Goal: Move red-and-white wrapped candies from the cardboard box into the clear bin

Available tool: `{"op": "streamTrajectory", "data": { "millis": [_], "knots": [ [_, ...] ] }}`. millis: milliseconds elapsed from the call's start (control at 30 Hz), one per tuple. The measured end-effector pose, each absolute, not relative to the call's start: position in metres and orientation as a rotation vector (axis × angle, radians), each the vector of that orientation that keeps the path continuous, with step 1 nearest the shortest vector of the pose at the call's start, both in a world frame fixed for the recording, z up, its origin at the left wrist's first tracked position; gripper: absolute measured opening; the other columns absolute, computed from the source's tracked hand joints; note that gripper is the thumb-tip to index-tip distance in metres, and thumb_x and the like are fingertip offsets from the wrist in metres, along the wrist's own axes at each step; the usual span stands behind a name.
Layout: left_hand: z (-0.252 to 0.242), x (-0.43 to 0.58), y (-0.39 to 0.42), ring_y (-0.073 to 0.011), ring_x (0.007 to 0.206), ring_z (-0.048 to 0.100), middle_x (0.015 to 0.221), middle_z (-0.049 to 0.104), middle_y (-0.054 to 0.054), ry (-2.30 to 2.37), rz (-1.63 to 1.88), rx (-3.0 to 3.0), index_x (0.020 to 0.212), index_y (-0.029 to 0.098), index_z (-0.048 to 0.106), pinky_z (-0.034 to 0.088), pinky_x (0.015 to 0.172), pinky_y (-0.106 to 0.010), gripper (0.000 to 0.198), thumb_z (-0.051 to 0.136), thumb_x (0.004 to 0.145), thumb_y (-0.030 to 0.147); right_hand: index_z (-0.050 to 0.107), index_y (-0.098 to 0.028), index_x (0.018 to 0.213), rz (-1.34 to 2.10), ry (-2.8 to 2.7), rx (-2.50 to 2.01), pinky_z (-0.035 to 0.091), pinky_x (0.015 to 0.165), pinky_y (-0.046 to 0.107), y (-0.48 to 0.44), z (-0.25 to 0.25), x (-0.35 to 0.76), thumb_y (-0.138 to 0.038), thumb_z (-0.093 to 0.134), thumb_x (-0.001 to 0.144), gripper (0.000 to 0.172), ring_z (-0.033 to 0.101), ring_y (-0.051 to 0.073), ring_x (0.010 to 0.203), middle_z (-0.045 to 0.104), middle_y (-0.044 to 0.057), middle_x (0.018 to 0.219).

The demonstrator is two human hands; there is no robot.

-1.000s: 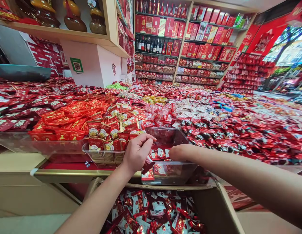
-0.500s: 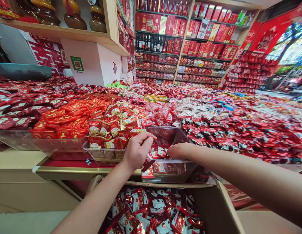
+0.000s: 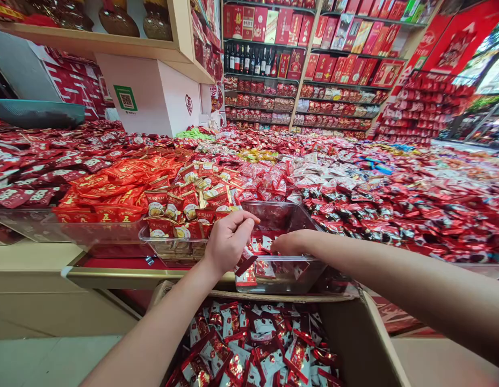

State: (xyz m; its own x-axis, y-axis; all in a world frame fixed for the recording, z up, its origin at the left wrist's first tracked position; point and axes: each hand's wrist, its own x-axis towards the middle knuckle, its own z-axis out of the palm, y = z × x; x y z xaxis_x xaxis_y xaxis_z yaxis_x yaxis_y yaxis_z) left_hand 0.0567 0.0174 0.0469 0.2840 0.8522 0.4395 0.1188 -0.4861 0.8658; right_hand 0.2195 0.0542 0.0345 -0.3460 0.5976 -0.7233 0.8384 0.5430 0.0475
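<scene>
My left hand [image 3: 229,242] is closed, its thumb over curled fingers, above the front left corner of a clear plastic bin [image 3: 279,259]. A dark red wrapped candy [image 3: 245,262] sticks out from under its palm. My right hand [image 3: 291,243] reaches down inside the same bin, among red-and-white wrapped candies [image 3: 266,243]; its fingers are mostly out of sight. Below both arms stands an open cardboard box [image 3: 380,336] holding many red-and-white wrapped candies [image 3: 237,349].
Left of the bin is another one with durian candies [image 3: 188,209], then orange-red packets [image 3: 112,188]. Dark red packets [image 3: 366,220] are heaped to the right. A gold-edged counter rim [image 3: 112,277] runs in front. Shelves [image 3: 293,91] with boxes and bottles stand behind.
The view has tipped slightly downward, so the background sits higher. My right hand has shifted slightly left within the bin. My left hand keeps its closed pose beside it.
</scene>
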Motion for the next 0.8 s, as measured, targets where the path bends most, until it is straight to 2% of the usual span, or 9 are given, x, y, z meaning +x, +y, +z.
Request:
{"op": "streamTrajectory", "data": {
  "millis": [100,300,467,667,800],
  "knots": [
    [0.047,0.0568,0.0172,-0.0091,0.043,0.04,0.048,0.045,0.005,0.88,1.261,1.809,0.078,0.017,0.061,0.031,0.043,-0.021,0.019,0.044,0.08,0.025,0.063,-0.012,0.102,-0.449,2.085,1.157,0.046,0.067,0.03,0.0534,0.0353,0.22,-0.021,0.06,0.067,0.037,0.062,0.025,0.083,0.066,0.012,0.097],
    [0.0479,0.0576,0.0164,-0.0085,0.042,0.038,0.047,0.045,0.005,0.889,1.261,1.793,0.077,0.016,0.06,0.03,0.042,-0.021,0.019,0.044,0.08,0.025,0.066,-0.006,0.095,-0.324,2.08,1.245,0.047,0.068,0.035,0.0527,0.0382,0.2245,-0.019,0.061,0.064,0.034,0.061,0.03,0.086,0.065,0.017,0.093],
    [0.0484,0.0574,0.0146,-0.0095,0.045,0.04,0.048,0.046,0.005,0.896,1.279,1.821,0.077,0.016,0.061,0.033,0.047,-0.022,0.019,0.044,0.08,0.023,0.07,-0.011,0.082,-0.395,2.018,1.271,0.046,0.073,0.035,0.0548,0.0327,0.2273,-0.024,0.063,0.063,0.024,0.061,0.029,0.085,0.068,0.013,0.086],
    [0.0482,0.0577,0.0162,-0.0099,0.045,0.041,0.048,0.046,0.005,0.891,1.272,1.821,0.078,0.016,0.061,0.033,0.047,-0.022,0.019,0.044,0.08,0.023,0.067,-0.007,0.091,-0.335,2.106,1.305,0.043,0.078,0.033,0.0493,0.0377,0.2277,-0.013,0.053,0.07,0.026,0.058,0.028,0.094,0.065,0.017,0.096],
    [0.0484,0.0578,0.0166,-0.01,0.045,0.042,0.046,0.046,0.005,0.886,1.276,1.821,0.076,0.016,0.061,0.034,0.048,-0.023,0.019,0.044,0.079,0.023,0.064,-0.014,0.099,-0.456,2.198,1.263,0.044,0.072,0.029,0.0464,0.0394,0.2288,-0.02,0.055,0.07,0.03,0.06,0.024,0.088,0.065,0.009,0.096]
  ]
}}
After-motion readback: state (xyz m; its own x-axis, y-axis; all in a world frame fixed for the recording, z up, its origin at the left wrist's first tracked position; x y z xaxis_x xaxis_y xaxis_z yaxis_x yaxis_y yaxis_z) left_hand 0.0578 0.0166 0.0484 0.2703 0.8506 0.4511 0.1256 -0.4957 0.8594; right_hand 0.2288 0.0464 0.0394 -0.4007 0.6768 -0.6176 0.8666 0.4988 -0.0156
